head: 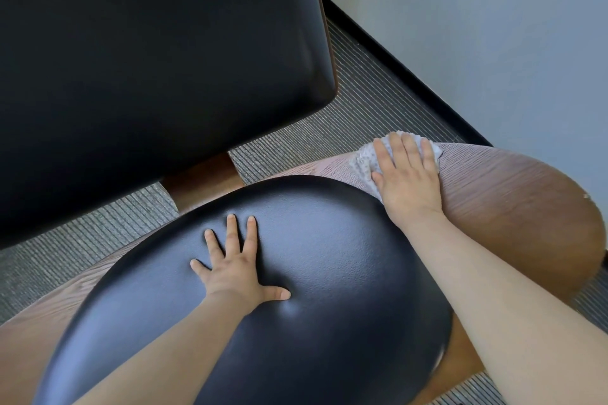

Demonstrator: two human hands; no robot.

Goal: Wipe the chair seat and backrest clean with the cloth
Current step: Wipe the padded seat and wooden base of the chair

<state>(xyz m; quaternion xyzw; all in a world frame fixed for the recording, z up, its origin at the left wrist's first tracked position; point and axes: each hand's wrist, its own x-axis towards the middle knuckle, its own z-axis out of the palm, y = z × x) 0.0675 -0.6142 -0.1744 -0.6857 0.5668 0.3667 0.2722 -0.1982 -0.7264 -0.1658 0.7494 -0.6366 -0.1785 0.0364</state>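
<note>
Rounded pad (329,273): black, leather-like, with a fine pebbled grain and a soft sheen; domed, with a curved outline; it fills the near middle of the view.
Wooden shell (510,200): brown wood with open straight grain, curving round the rounded pad as a broad rim that is widest at the right, where it bulges into a smooth rounded end.
Flat pad (148,59): the same black covering, a large squarish slab with rounded corners and a thin wooden edge on its right side, at the upper left.
Wooden strut (204,181): a short brown piece showing between the flat pad and the rounded pad.
Cloth (363,158): pale grey-white, with a dimpled weave, crumpled; it lies on the wooden shell just beside the upper right edge of the rounded pad.
Left hand (235,270): released, fingers straight and spread wide, palm flat on the rounded pad; the covering dimples by the thumb.
Right hand (408,181): released, straight fingers side by side, laid flat on top of the cloth and pressing it to the wood; cloth shows past the fingertips and thumb side.
Carpet (362,102): grey, finely ribbed.
Skirting (411,76): a black strip at the foot of a pale, smooth wall (493,26).
</note>
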